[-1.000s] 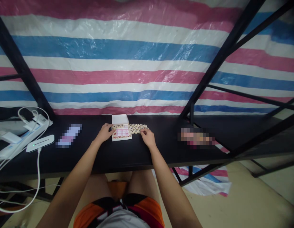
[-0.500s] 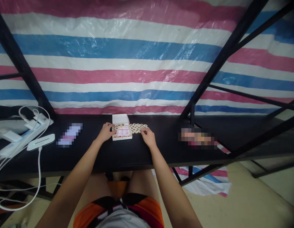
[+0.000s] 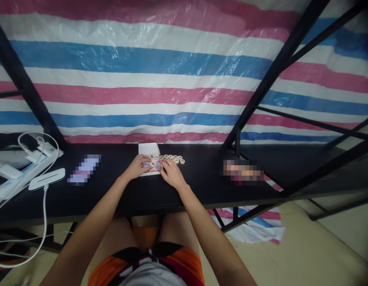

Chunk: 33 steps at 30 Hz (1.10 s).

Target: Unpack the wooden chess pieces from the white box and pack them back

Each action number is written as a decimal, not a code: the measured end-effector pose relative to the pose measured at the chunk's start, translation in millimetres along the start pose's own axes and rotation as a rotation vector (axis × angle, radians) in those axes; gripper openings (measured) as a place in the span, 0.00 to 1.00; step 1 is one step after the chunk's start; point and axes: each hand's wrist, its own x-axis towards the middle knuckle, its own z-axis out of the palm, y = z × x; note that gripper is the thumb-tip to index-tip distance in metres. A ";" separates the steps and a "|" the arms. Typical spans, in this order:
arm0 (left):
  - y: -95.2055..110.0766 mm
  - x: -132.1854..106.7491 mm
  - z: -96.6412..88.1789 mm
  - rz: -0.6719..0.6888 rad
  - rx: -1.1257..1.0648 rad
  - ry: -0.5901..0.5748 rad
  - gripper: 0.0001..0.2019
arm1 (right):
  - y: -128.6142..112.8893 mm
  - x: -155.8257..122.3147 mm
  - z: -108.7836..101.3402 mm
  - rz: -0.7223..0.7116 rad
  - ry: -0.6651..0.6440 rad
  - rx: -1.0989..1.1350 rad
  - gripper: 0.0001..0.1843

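Observation:
A small white box (image 3: 155,173) with its lid (image 3: 149,149) raised at the back stands on the black table. Over it, a round cream xiangqi piece (image 3: 153,164) marked with a dark character is between the fingertips of both hands. My left hand (image 3: 136,167) curls over the box's left side, fingers closed at the piece. From the right edge, my right hand (image 3: 172,171) meets it with bent fingers; a ring shows on one. Several more xiangqi pieces (image 3: 175,158) lie together just right of the box. My hands hide much of the box's inside.
At the left are a blurred phone-like object (image 3: 84,169), a white device (image 3: 47,178) with a cable, and a power strip (image 3: 26,171) with plugs. A blurred item (image 3: 242,171) lies right. Dark metal bars frame the table (image 3: 201,190); striped sheeting (image 3: 154,95) hangs behind.
My right hand has moved left from the loose pieces to the box. Fewer pieces show beside it, and one now appears between my hands. My left hand has shifted slightly inward over the box.

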 end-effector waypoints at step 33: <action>-33.4 -4.7 -11.9 -0.361 0.262 -0.051 0.23 | 40.3 -16.2 -4.9 0.731 0.019 -0.151 0.10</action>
